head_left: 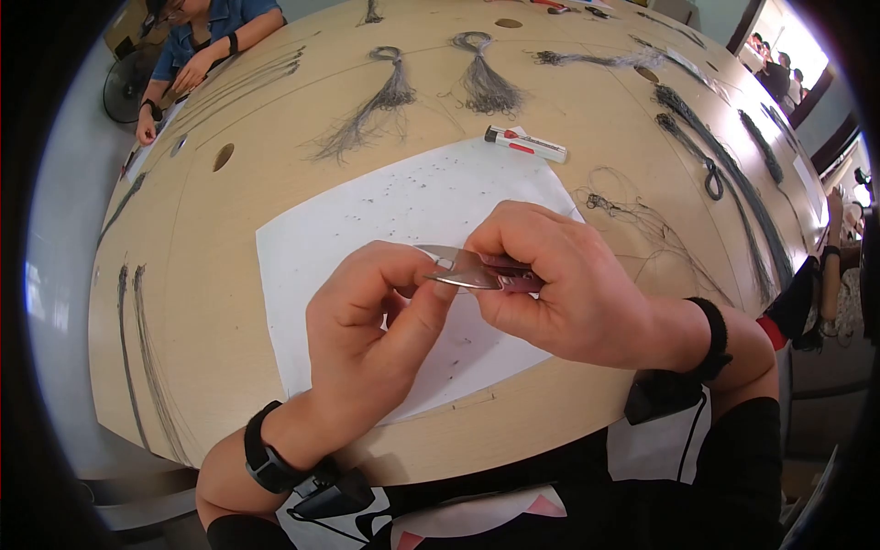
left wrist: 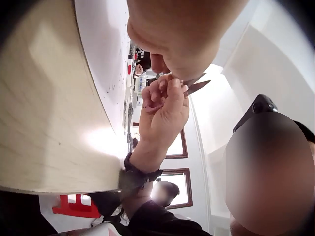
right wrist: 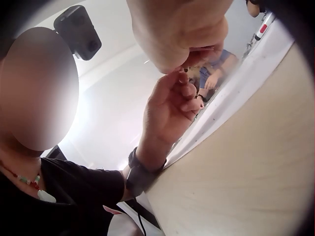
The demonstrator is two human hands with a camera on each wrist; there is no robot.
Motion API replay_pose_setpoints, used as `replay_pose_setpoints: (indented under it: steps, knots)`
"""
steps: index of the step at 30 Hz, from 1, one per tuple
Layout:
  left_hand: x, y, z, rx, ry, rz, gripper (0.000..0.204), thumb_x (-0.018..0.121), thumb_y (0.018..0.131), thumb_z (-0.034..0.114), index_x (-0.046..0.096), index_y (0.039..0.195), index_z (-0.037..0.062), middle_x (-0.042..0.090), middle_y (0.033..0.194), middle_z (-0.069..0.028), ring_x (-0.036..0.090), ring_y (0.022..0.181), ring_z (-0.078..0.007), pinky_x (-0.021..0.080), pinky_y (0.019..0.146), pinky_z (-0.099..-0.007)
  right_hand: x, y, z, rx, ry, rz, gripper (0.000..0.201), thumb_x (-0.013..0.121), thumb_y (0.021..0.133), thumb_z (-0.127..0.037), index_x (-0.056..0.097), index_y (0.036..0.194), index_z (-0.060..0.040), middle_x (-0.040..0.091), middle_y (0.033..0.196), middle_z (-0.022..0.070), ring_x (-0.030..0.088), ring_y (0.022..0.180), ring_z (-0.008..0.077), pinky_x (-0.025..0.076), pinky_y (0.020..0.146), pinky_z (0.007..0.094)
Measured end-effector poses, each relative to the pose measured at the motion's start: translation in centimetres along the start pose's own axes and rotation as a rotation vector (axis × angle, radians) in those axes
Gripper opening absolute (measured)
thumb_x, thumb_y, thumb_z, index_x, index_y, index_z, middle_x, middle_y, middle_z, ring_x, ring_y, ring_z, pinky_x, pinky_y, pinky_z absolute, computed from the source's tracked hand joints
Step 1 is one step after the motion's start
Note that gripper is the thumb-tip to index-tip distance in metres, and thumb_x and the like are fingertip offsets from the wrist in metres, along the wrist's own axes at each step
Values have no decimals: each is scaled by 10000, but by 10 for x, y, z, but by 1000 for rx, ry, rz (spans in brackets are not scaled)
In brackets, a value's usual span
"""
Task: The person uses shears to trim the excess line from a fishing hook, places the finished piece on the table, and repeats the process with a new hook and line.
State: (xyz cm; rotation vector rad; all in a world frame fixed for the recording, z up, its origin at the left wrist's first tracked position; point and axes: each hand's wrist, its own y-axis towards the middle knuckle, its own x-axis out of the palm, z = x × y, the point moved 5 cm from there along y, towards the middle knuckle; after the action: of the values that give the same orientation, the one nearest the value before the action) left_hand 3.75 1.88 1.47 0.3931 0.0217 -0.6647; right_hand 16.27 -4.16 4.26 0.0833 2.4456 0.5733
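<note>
My right hand (head_left: 568,270) grips a pair of small scissors (head_left: 477,278), whose dark reddish-purple handles lie inside the curled fingers. Their two steel blades stand apart and point left. My left hand (head_left: 376,316) has thumb and forefinger pinched together right at the blade tips. A tiny shiny piece (head_left: 444,264) shows between these fingertips and the blades; I cannot tell its kind. Both hands are above a white paper sheet (head_left: 321,238) strewn with small dark bits. From the left wrist view, the scissor blades (left wrist: 199,87) jut out past the right hand's fingers.
Beyond the sheet lies a white marker-like tube (head_left: 527,145). Bundles of thin dark strands, one a looped bundle (head_left: 481,78), lie across the wooden table (head_left: 220,302). A tangle of fine line (head_left: 642,220) is at the right. Another person (head_left: 215,46) sits far left.
</note>
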Motion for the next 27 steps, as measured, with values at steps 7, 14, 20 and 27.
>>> replay_pose_setpoints:
  steps: [7, 14, 20, 27]
  knots:
    - [2, -1, 0, -189, -363, -64, 95, 528, 803, 45, 532, 879, -12, 553, 820, -32, 499, 706, -71, 412, 622, -187, -5, 3, -6, 33, 26, -32, 246, 596, 740, -186, 478, 820, 15, 490, 725, 135, 522, 667, 258, 444, 584, 299]
    - [4, -3, -5, -229, -571, -64, 146, 520, 803, 33, 523, 946, 5, 563, 865, -60, 530, 772, -105, 453, 691, -234, -3, 3, -4, 8, -3, -45, 287, 592, 754, -234, 481, 822, 22, 494, 732, 138, 515, 682, 251, 444, 587, 298]
    - [6, -6, -8, -249, -623, -35, 180, 514, 800, 13, 509, 978, 29, 560, 888, -68, 536, 806, -119, 461, 705, -245, 1, 2, -2, -11, 21, -44, 282, 587, 758, -237, 484, 805, 21, 495, 704, 127, 497, 677, 244, 426, 568, 307]
    - [5, -5, -9, -232, -612, -56, 191, 507, 803, 10, 499, 993, 26, 560, 886, -72, 535, 815, -121, 465, 699, -242, 2, 2, -2, -20, 19, -57, 274, 598, 746, -228, 487, 798, 17, 495, 700, 125, 498, 663, 243, 425, 553, 310]
